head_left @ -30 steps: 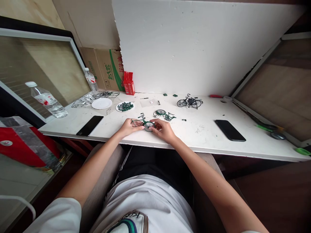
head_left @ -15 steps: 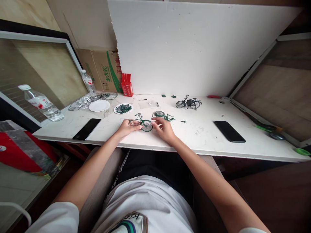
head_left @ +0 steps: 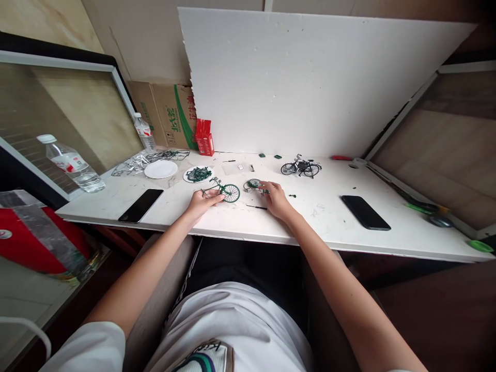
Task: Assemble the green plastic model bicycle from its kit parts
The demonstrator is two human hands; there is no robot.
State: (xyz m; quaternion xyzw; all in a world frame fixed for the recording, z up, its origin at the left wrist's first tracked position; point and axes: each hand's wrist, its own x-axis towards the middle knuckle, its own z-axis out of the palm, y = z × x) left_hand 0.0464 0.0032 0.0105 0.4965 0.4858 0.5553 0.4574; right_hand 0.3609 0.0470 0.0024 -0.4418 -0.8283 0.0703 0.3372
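Head view: left hand holds green bicycle model, back from surface front edge; right hand at green parts, grip unclear; mostly open toward black phone.

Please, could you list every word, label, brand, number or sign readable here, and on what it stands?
"北大荒" on the cardboard box.
"花生油" on the same cardboard box.
"Kin" on the white shirt; remaining letters unclear.
Too small or blurred: marks on the red carton, near plastic bottle, far plastic bottle and taped red package.

The head camera looks forward-down over the desk
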